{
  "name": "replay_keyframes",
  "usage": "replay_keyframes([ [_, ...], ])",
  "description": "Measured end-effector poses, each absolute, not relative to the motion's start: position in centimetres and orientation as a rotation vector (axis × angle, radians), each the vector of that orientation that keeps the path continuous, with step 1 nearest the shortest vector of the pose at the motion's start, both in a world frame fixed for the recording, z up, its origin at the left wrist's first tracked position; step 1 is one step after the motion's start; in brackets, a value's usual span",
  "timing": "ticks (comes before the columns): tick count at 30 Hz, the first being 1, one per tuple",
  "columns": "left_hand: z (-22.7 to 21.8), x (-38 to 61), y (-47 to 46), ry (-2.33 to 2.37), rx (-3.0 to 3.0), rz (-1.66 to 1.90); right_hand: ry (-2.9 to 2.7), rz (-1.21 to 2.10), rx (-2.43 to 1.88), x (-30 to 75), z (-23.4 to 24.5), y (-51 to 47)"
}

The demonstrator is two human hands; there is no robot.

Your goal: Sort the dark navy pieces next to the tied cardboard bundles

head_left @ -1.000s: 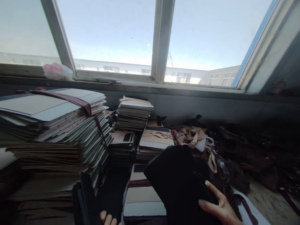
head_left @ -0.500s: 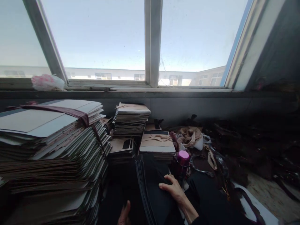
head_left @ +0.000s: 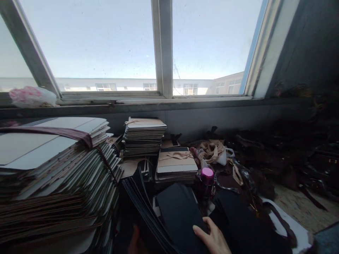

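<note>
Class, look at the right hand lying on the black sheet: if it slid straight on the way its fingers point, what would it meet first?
Probably only more of the black sheet under the right hand; beyond that, likely the tied card bundle. Depth is unclear.

Black card sheets (head_left: 180,215) — fanned, tilted

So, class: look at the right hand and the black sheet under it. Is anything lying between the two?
Nothing visible does. The right hand rests directly on the black sheet, fingers flat on its surface. The pink-capped bottle stands just behind the sheet, clear of the hand.
</note>
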State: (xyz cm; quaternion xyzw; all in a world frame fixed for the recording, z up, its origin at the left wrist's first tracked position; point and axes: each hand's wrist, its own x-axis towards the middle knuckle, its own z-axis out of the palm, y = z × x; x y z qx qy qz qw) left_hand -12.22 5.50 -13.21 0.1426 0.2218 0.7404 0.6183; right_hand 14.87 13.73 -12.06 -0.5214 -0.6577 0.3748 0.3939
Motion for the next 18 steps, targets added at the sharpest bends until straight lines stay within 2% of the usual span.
replay_keyframes([
  [4,-8.9,-12.5,6.7,0.350,0.395,1.745,-1.716,0.746,-1.319,15.5,-12.4,14.3],
  [10,-2.7,-11.8,6.6,0.215,0.444,1.708,-1.830,0.526,-1.112,15.4,-9.8,14.2],
  [14,-2.0,-10.7,6.6,0.204,0.421,1.778,-1.894,0.469,-0.825,14.6,-6.2,11.8],
  [18,-2.1,-10.0,7.3,0.344,0.366,1.869,-1.921,0.451,-0.523,13.4,-0.4,9.1],
])
